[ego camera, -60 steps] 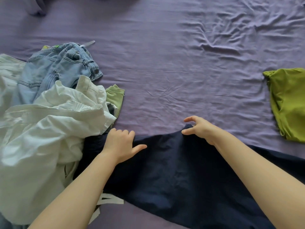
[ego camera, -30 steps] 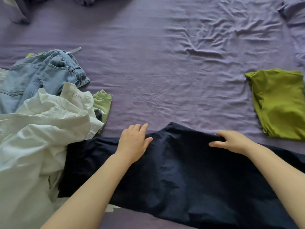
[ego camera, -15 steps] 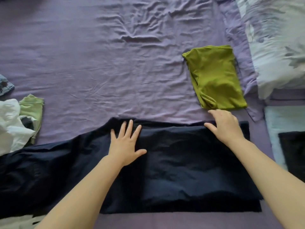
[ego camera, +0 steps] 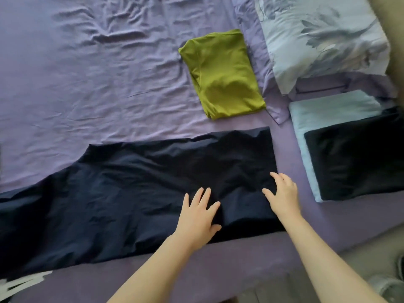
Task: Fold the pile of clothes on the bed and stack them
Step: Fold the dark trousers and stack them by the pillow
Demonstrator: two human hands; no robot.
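Navy garment [ego camera: 135, 189] spread flat across lower centre of the bed [ego camera: 87, 84].
Left hand [ego camera: 197, 217] and right hand [ego camera: 283, 194] rest flat on it, fingers spread; folded green top [ego camera: 223, 73] lies upper centre.

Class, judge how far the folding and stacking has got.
Done: a green garment lies folded on the purple sheet. In hand: left hand and right hand lie flat on the navy garment, partly folded. Left: finishing it, then stacking it.

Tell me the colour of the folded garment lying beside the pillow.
The folded garment is olive green, plain with no pattern; the head view shows it clearly.
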